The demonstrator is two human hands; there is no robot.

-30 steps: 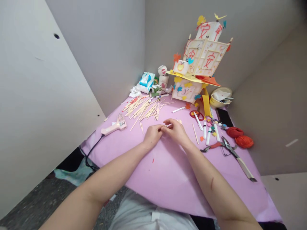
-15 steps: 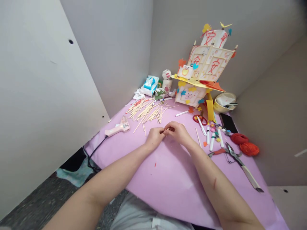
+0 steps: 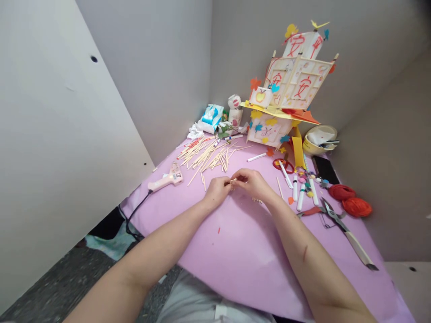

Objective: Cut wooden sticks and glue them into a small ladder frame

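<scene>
My left hand point(image 3: 218, 190) and my right hand point(image 3: 251, 181) meet over the middle of the purple-covered table point(image 3: 235, 251). Both have their fingers closed around a small cluster of short pale wooden pieces point(image 3: 233, 181), partly hidden by the fingertips. More short pale pieces point(image 3: 257, 200) lie on the cloth just under my right hand. Beyond my hands is a loose pile of thin wooden sticks point(image 3: 205, 154). A pink glue gun point(image 3: 168, 178) rests on its side to the left of my left hand.
A decorated paper-and-stick tower point(image 3: 289, 85) stands at the back right, beside a yellow bowl point(image 3: 313, 146). Markers point(image 3: 301, 197), red scissors point(image 3: 282, 166), pliers point(image 3: 310, 211), long shears point(image 3: 350, 237) and red yarn point(image 3: 357, 207) lie right. Wipes point(image 3: 211, 119) are at the back.
The view has shifted slightly. My fingers have parted a little, so more of the small wooden cluster shows between them, and short pieces now show beneath my right hand.
</scene>
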